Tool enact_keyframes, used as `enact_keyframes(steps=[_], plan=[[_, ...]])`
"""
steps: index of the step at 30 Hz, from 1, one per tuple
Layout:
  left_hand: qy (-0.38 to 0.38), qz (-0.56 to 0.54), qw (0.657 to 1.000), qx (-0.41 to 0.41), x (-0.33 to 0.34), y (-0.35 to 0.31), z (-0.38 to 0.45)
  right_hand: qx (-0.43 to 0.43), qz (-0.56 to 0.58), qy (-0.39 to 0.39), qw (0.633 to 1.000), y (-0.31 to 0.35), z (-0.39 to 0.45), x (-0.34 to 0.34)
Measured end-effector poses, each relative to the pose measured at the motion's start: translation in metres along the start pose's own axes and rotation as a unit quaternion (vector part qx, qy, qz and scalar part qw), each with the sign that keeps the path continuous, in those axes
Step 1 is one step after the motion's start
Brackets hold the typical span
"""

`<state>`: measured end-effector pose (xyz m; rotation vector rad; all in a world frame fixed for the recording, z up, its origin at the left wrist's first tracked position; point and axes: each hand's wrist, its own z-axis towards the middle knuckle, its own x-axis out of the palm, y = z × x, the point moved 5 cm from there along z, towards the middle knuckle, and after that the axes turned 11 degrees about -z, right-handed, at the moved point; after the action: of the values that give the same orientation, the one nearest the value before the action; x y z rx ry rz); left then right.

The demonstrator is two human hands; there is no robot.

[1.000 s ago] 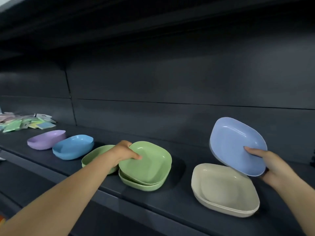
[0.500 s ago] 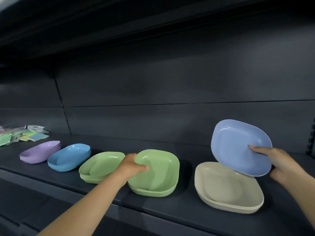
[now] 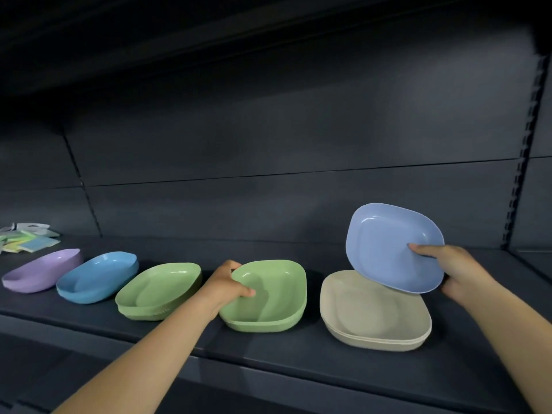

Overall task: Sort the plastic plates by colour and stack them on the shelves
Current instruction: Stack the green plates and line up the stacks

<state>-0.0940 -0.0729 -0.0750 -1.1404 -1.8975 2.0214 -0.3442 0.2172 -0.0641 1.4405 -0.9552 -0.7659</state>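
Note:
A row of plastic plates stands on the dark shelf [image 3: 268,354]. From the left: a purple plate [image 3: 41,271], a blue stack [image 3: 95,276], a green stack [image 3: 158,289], a second green stack [image 3: 274,297] and a cream stack [image 3: 373,315]. My left hand [image 3: 227,283] grips the left rim of the second green stack, thumb inside the top plate. My right hand [image 3: 448,267] holds a periwinkle-blue plate [image 3: 388,249] tilted up above the back of the cream stack, thumb on its inner face.
Small coloured packets [image 3: 27,240] lie at the far left of the shelf. The dark back panel [image 3: 268,159] rises close behind the plates, and another shelf overhangs above. A slotted upright [image 3: 519,174] stands at the right.
My left hand slid the second green stack to the right, away from the other green stack, and set it level on the shelf. The periwinkle plate stayed tilted in my right hand.

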Motion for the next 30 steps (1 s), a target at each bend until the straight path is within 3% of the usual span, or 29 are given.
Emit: enact_keyframes(steps=[6,10,16,20,30], plan=[[0.000,0.121,0.992,0.022,0.010,-0.027,0.000,0.029,0.019,0.005,0.999,-0.010,-0.004,-0.008],[-0.013,0.050,0.994,0.094,0.036,-0.060,-0.010,0.031,0.033,-0.017,0.999,-0.008,-0.006,-0.034],[0.144,-0.132,0.974,0.113,0.140,-0.117,-0.053,0.011,-0.042,-0.047,0.998,0.001,-0.023,-0.078],[0.219,-0.142,0.959,0.110,0.206,-0.141,-0.078,0.017,-0.066,-0.063,0.996,0.001,-0.034,-0.110],[0.288,-0.129,0.941,0.123,0.287,-0.158,-0.100,0.018,-0.112,-0.079,0.990,-0.011,-0.055,-0.166]])
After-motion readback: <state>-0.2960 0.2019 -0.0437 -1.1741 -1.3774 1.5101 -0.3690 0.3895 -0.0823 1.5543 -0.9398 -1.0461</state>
